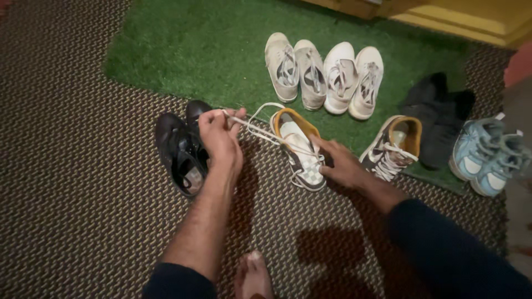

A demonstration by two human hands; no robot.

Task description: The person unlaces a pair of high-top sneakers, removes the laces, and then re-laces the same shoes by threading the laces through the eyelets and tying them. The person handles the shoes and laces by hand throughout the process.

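A checkered brown-and-white sneaker with a yellow lining lies on the patterned carpet in front of me. My left hand pinches its white shoelace and holds it pulled taut to the left, above a pair of black shoes. My right hand presses on the sneaker's right side and steadies it. The matching sneaker lies further right, at the edge of the green mat.
On the green grass-like mat stand two pairs of pale sneakers. Black shoes and light blue sneakers lie at the right. A yellow step runs along the top. My bare foot shows at the bottom.
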